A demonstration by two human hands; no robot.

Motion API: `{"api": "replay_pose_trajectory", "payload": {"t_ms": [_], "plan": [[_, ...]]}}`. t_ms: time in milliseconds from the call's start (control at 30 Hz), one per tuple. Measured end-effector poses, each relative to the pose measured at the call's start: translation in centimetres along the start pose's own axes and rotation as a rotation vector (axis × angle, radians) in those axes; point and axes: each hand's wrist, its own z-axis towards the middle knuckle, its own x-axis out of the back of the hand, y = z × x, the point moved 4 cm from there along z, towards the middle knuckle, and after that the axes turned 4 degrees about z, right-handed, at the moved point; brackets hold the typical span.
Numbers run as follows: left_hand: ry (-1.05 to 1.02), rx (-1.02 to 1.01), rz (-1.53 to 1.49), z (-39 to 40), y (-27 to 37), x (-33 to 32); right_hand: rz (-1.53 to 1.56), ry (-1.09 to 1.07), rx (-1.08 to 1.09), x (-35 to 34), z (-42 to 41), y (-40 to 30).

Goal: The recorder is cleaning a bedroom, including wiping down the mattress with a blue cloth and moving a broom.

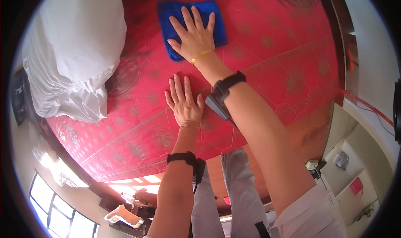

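My right hand (193,34) lies flat with spread fingers on a blue cloth (219,34). The cloth is roughly square, rumpled at its near left corner, and rests on a red patterned mattress (282,65). Closer to me, my left hand (185,108) is laid palm down directly on the red surface, empty, its thumb apart from the fingers. A gold bracelet (202,54) circles my right wrist. Both forearms carry black straps with small devices.
White bedding (84,34) is heaped on the mattress at the left. To the right stands an open pale cabinet (347,166) with a few small items inside. A dark table (125,227) sits behind me at lower left, near a bright window (59,209).
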Motion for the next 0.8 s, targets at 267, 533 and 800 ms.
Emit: {"api": "replay_pose_trajectory", "payload": {"t_ms": [267, 533, 800], "plan": [[-0.013, -0.018, 0.060, -0.2, 0.3, -0.4, -0.154, -0.224, -0.237, 8.3, -22.3, 6.0], [-0.004, -0.017, 0.058, -0.1, 0.5, -0.1, -0.219, -0.181, -0.432, 9.5, -27.9, 5.9], [0.062, -0.046, 0.068, -0.2, 1.0, -0.3, -0.079, -0.001, -0.273, 5.0, -11.0, 4.4]]}}
